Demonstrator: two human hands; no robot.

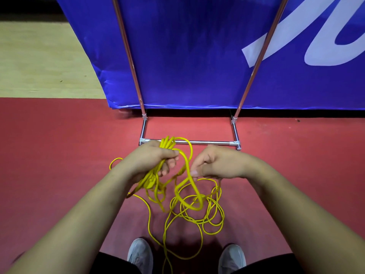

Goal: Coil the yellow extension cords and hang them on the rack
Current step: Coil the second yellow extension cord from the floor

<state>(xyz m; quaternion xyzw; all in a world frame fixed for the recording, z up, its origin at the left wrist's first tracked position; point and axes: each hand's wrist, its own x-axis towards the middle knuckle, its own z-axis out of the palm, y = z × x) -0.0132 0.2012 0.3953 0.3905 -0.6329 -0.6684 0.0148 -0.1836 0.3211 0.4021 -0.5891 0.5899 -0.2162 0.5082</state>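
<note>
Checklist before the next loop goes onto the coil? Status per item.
1. Left hand grips coil: ok.
2. Right hand pinches next strand: ok.
3. Loose cord untangled: not ok, loops overlap.
4. Cord clear of shoes: ok, it runs between them.
5. Hanging bar of rack reachable: cannot tell, only base and uprights show.

Yellow cord (pixel 151 179) partly gathered into loops, rest tangled loose on floor (pixel 59 175), before chrome rack (pixel 207 142).
</note>
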